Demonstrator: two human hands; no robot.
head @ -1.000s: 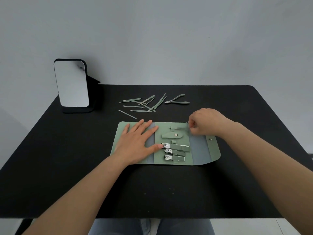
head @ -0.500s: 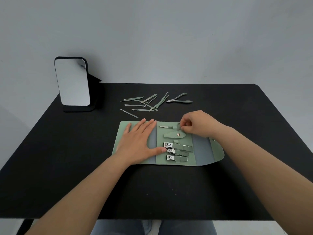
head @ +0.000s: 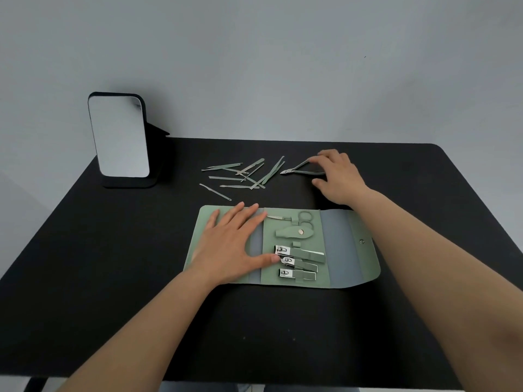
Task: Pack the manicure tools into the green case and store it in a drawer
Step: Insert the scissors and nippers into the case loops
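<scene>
Case: our green case [head: 351, 250] lies unfolded flat on the black table [head: 85, 264], scissors [head: 302, 217] and three clippers [head: 297, 261] already strapped into its middle panel.
Left hand: our left hand [head: 229, 247] lies spread and flat on the case's 9 o'clock flap, pinning it; nothing is pinched.
Right hand: our right hand [head: 336, 176] is out at 12 o'clock from the case, fingers loosely arched over the nipper [head: 300, 169], fingertips touching its handles but not yet closed round them.
Key relation: the nipper's long axis runs 9-to-3, jaws toward 9 o'clock, handles under our right hand, so that hand is far nearer.
Loose tools: the thin files [head: 243, 175] lie scattered at 9 o'clock from the nipper.
Next, we judge: close on the handles, carry toward 6 o'clock.
</scene>
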